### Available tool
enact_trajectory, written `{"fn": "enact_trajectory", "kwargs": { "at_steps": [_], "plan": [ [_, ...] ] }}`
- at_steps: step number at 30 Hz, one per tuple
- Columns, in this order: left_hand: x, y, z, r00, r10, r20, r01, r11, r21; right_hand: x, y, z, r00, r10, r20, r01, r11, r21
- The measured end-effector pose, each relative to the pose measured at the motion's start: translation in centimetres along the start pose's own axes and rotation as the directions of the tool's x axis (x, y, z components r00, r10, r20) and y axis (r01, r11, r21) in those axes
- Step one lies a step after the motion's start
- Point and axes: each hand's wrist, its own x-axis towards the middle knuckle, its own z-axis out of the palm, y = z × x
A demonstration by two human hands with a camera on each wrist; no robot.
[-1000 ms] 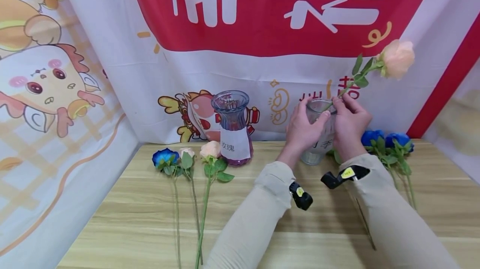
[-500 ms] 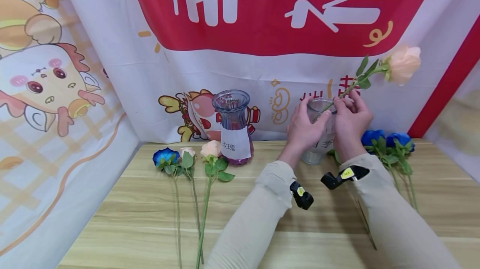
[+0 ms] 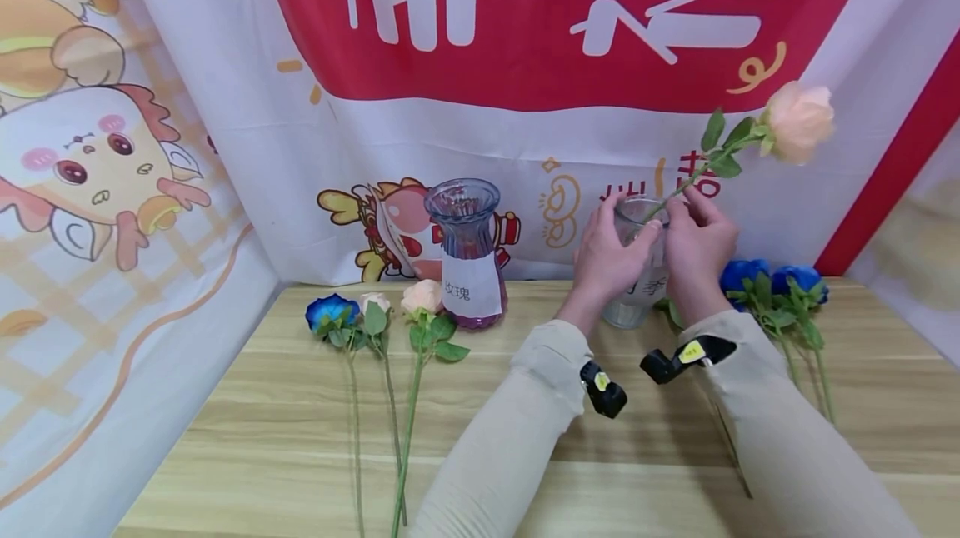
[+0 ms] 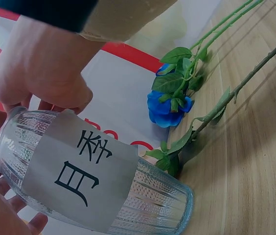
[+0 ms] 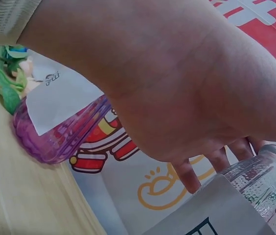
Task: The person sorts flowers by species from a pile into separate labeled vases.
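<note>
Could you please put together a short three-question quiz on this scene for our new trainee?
1. Multiple choice: what does the right hand pinch?
A) a blue flower
B) a peach flower's stem
C) a paper label
2. True or false: the left hand is at the clear vase, while the blue-and-purple vase stands upright, touched by neither hand.
3. Count: how many flowers lie on the left part of the table in the head view, and in which colours?

Key:
1. B
2. True
3. Three: a blue flower, a pale pink flower and another peach flower.
</note>
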Motion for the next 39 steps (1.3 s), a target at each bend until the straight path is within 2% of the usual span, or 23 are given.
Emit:
{"fn": "enact_trajectory", "kwargs": {
  "at_steps": [8, 13, 18, 21, 24, 27, 31, 39],
  "plan": [
    [-0.1, 0.0, 0.1, 1.0, 0.003, -0.008, -0.003, 1.0, 0.003, -0.1, -0.1, -0.1, 0.999, 0.004, 0.033, -0.002, 0.999, -0.053],
    [-0.1, 0.0, 0.1, 1.0, 0.001, -0.005, -0.001, 1.0, 0.007, 0.0, 0.1, -0.4, 1.0, -0.005, 0.026, 0.009, 0.992, -0.127],
    [0.0, 0.1, 0.1, 1.0, -0.002, -0.004, 0.002, 1.0, 0.005, 0.1, 0.4, -0.7, 0.999, -0.013, 0.029, 0.019, 0.975, -0.221],
    [0.0, 0.0, 0.1, 1.0, -0.001, -0.006, 0.001, 1.0, 0.003, 0.0, 0.7, -1.0, 0.998, -0.054, 0.04, 0.063, 0.962, -0.265],
    [-0.1, 0.0, 0.0, 1.0, 0.0, -0.005, 0.0, 1.0, 0.0, -0.1, 0.8, -1.3, 0.995, -0.07, 0.072, 0.089, 0.949, -0.304],
    [-0.1, 0.0, 0.0, 1.0, 0.0, -0.002, 0.0, 1.0, 0.002, -0.3, 0.7, -1.6, 0.993, -0.052, 0.107, 0.086, 0.936, -0.341],
    [-0.1, 0.0, 0.1, 1.0, 0.001, -0.002, -0.001, 1.0, 0.006, -0.4, 0.8, -2.1, 0.987, -0.027, 0.158, 0.082, 0.932, -0.352],
    [0.0, -0.1, 0.1, 1.0, 0.009, -0.007, -0.009, 1.0, 0.007, -0.5, 0.9, -2.5, 0.978, -0.057, 0.202, 0.121, 0.94, -0.318]
  ]
}}
